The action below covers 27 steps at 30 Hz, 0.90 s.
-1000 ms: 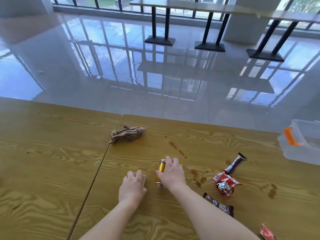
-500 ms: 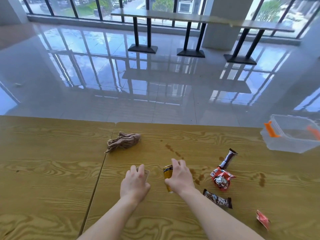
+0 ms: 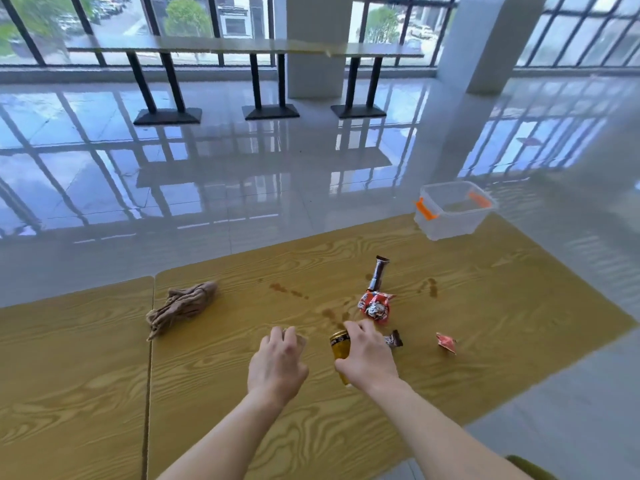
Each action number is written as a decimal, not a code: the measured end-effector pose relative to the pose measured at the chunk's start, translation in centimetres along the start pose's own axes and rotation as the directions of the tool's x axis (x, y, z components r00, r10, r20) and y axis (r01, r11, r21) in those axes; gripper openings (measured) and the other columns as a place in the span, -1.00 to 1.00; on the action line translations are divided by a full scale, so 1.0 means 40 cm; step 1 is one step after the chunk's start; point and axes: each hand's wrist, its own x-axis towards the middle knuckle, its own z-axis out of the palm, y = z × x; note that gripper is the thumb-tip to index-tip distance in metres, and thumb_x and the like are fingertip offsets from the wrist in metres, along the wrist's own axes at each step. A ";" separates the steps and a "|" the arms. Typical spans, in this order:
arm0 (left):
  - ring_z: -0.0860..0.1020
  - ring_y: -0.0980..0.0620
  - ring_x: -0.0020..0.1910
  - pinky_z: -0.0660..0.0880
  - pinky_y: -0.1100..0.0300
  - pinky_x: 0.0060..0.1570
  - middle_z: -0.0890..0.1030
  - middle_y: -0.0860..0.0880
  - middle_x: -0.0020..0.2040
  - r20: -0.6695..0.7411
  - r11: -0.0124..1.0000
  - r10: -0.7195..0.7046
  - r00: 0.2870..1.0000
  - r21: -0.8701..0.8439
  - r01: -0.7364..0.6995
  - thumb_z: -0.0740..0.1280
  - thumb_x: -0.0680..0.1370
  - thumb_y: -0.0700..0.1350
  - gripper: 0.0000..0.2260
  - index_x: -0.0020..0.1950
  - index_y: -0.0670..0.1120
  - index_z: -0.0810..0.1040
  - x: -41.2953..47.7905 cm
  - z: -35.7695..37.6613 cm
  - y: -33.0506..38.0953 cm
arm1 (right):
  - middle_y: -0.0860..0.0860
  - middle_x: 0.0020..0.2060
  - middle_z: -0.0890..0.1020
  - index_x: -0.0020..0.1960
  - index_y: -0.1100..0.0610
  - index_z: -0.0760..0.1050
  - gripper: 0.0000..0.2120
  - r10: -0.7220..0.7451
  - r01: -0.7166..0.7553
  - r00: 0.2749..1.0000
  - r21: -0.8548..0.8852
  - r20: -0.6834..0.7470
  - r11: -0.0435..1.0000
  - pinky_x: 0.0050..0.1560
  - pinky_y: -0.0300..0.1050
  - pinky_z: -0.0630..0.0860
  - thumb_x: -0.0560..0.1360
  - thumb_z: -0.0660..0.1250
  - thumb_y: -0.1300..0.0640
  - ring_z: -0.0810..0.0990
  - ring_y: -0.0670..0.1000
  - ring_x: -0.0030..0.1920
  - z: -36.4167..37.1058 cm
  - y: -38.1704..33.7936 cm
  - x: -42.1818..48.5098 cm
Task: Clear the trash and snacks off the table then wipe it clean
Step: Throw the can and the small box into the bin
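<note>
Can (image 3: 341, 351), gold in color, is in the right hand (image 3: 369, 358). The fingers wrap round its side from the right. Its dark top pokes out past them. I cannot tell if its bottom touches the counter (image 3: 502, 323).

The left hand (image 3: 277, 362) is just left of the can, palm down, with fingers bent low over the wood. Something small and pale peeks out at its fingertips, but I cannot tell if the hand holds it.

Just past the right hand lies a red wrapper (image 3: 375, 306), and a dark bar (image 3: 379, 271) lies right behind that. A small dark wrapper (image 3: 394, 340) sticks out from behind the right hand. A tiny red scrap (image 3: 446, 342) lies a bit further right. Brown spots (image 3: 289, 291) mark the wood near the wrappers. A brown cloth (image 3: 181, 306) is bunched up to the left, apart from both hands. A clear box (image 3: 453, 220) with orange clips sits at the far right corner, well apart from the can.
</note>
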 end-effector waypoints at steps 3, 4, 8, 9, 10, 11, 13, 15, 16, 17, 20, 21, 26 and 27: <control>0.46 -0.06 0.07 0.48 0.12 -0.16 0.45 -0.03 0.13 0.022 0.996 0.092 0.996 0.000 -0.092 0.29 0.41 -0.08 -0.56 0.29 -0.01 0.37 -0.017 0.018 0.071 | 0.05 0.25 0.38 0.39 0.05 0.34 -0.40 0.070 -0.069 0.996 0.018 -0.052 0.997 0.17 -0.09 0.44 0.39 0.42 0.07 0.44 0.12 0.19 -0.033 0.071 -0.054; 0.46 -0.06 0.07 0.47 0.13 -0.16 0.45 -0.03 0.13 0.030 0.992 0.122 0.992 0.005 -0.123 0.29 0.41 -0.07 -0.56 0.28 -0.01 0.37 -0.022 0.024 0.098 | 0.05 0.24 0.38 0.39 0.05 0.35 -0.41 0.093 -0.092 0.993 0.022 -0.069 0.996 0.15 -0.10 0.44 0.39 0.42 0.08 0.44 0.11 0.18 -0.044 0.097 -0.072; 0.46 -0.04 0.06 0.47 0.13 -0.17 0.45 -0.01 0.11 0.059 0.969 0.244 0.968 0.027 -0.246 0.32 0.39 -0.05 -0.58 0.25 0.00 0.38 -0.047 0.055 0.227 | 0.04 0.26 0.38 0.41 0.03 0.35 -0.40 0.183 -0.177 0.976 0.062 -0.117 0.982 0.14 -0.09 0.46 0.40 0.41 0.10 0.44 0.11 0.19 -0.093 0.214 -0.151; 0.47 -0.04 0.06 0.47 0.13 -0.16 0.45 -0.01 0.11 0.065 0.962 0.272 0.960 0.025 -0.274 0.32 0.39 -0.05 -0.56 0.26 0.01 0.38 -0.057 0.066 0.265 | 0.04 0.27 0.38 0.41 0.03 0.35 -0.40 0.207 -0.199 0.969 0.071 -0.132 0.977 0.14 -0.09 0.45 0.40 0.41 0.10 0.44 0.12 0.19 -0.106 0.248 -0.173; 0.47 -0.04 0.07 0.48 0.13 -0.15 0.45 -0.01 0.11 0.070 0.954 0.298 0.952 0.024 -0.300 0.32 0.39 -0.06 -0.55 0.27 0.01 0.37 -0.069 0.078 0.305 | 0.04 0.27 0.38 0.41 0.03 0.35 -0.40 0.227 -0.218 0.963 0.078 -0.146 0.973 0.13 -0.09 0.44 0.39 0.42 0.10 0.44 0.12 0.18 -0.119 0.283 -0.195; 0.47 -0.05 0.08 0.48 0.13 -0.14 0.46 -0.01 0.12 0.073 0.946 0.322 0.944 0.023 -0.324 0.32 0.40 -0.07 -0.54 0.29 0.01 0.37 -0.083 0.091 0.344 | 0.04 0.26 0.39 0.39 0.04 0.36 -0.41 0.247 -0.236 0.956 0.085 -0.159 0.968 0.13 -0.09 0.43 0.39 0.43 0.10 0.44 0.12 0.16 -0.130 0.319 -0.219; 0.48 -0.06 0.10 0.50 0.12 -0.11 0.46 -0.03 0.14 0.080 0.930 0.366 0.927 0.010 -0.368 0.33 0.41 -0.08 -0.53 0.31 0.00 0.37 -0.117 0.118 0.425 | 0.04 0.24 0.39 0.36 0.05 0.38 -0.44 0.286 -0.271 0.942 0.104 -0.178 0.957 0.12 -0.09 0.43 0.39 0.43 0.10 0.44 0.12 0.15 -0.153 0.394 -0.269; 0.48 -0.06 0.11 0.53 0.11 -0.08 0.46 -0.04 0.16 0.096 0.913 0.407 0.909 -0.010 -0.408 0.33 0.42 -0.08 -0.54 0.31 -0.01 0.36 -0.157 0.148 0.503 | 0.05 0.23 0.40 0.35 0.05 0.39 -0.45 0.320 -0.301 0.928 0.121 -0.192 0.946 0.12 -0.08 0.44 0.40 0.44 0.10 0.45 0.13 0.15 -0.177 0.469 -0.317; 0.48 -0.05 0.10 0.54 0.11 -0.09 0.46 -0.04 0.16 0.104 0.904 0.426 0.899 -0.017 -0.427 0.34 0.44 -0.07 -0.55 0.31 -0.01 0.36 -0.177 0.164 0.541 | 0.05 0.23 0.40 0.35 0.05 0.39 -0.45 0.333 -0.313 0.921 0.122 -0.200 0.942 0.11 -0.07 0.45 0.40 0.46 0.08 0.46 0.13 0.14 -0.189 0.507 -0.341; 0.48 -0.04 0.07 0.54 0.12 -0.10 0.46 -0.03 0.14 0.110 0.896 0.443 0.890 -0.021 -0.444 0.34 0.45 -0.06 -0.57 0.31 0.00 0.37 -0.196 0.179 0.578 | 0.05 0.22 0.41 0.35 0.05 0.39 -0.45 0.343 -0.324 0.915 0.121 -0.211 0.938 0.10 -0.08 0.46 0.40 0.47 0.06 0.47 0.13 0.13 -0.200 0.544 -0.364; 0.47 -0.04 0.05 0.55 0.11 -0.12 0.46 -0.02 0.12 0.144 0.879 0.474 0.868 -0.015 -0.477 0.35 0.45 -0.05 -0.59 0.27 0.00 0.38 -0.253 0.226 0.685 | 0.06 0.21 0.41 0.33 0.05 0.38 -0.44 0.376 -0.356 0.897 0.123 -0.233 0.926 0.07 -0.11 0.44 0.40 0.50 0.02 0.48 0.11 0.11 -0.224 0.653 -0.436; 0.46 -0.04 0.05 0.54 0.12 -0.12 0.45 -0.02 0.13 0.157 0.873 0.484 0.861 -0.014 -0.488 0.35 0.45 -0.05 -0.60 0.27 0.00 0.38 -0.271 0.244 0.718 | 0.06 0.21 0.42 0.32 0.05 0.39 -0.44 0.392 -0.373 0.889 0.122 -0.238 0.920 0.05 -0.12 0.43 0.39 0.50 0.01 0.48 0.10 0.11 -0.229 0.689 -0.459; 0.45 -0.04 0.08 0.45 0.16 -0.15 0.43 -0.01 0.17 0.226 0.844 0.528 0.818 -0.032 -0.536 0.31 0.45 -0.05 -0.58 0.30 0.01 0.36 -0.346 0.337 0.863 | 0.07 0.17 0.43 0.29 0.04 0.38 -0.44 0.493 -0.473 0.839 0.138 -0.229 0.870 -0.01 -0.12 0.37 0.36 0.49 -0.02 0.45 0.10 0.09 -0.244 0.857 -0.567; 0.46 -0.04 0.09 0.43 0.18 -0.15 0.43 -0.01 0.18 0.244 0.833 0.543 0.804 -0.036 -0.552 0.31 0.44 -0.04 -0.56 0.32 0.01 0.35 -0.357 0.357 0.884 | 0.06 0.18 0.43 0.30 0.04 0.38 -0.43 0.520 -0.497 0.826 0.152 -0.218 0.854 0.03 -0.11 0.39 0.35 0.49 -0.02 0.45 0.11 0.10 -0.240 0.887 -0.585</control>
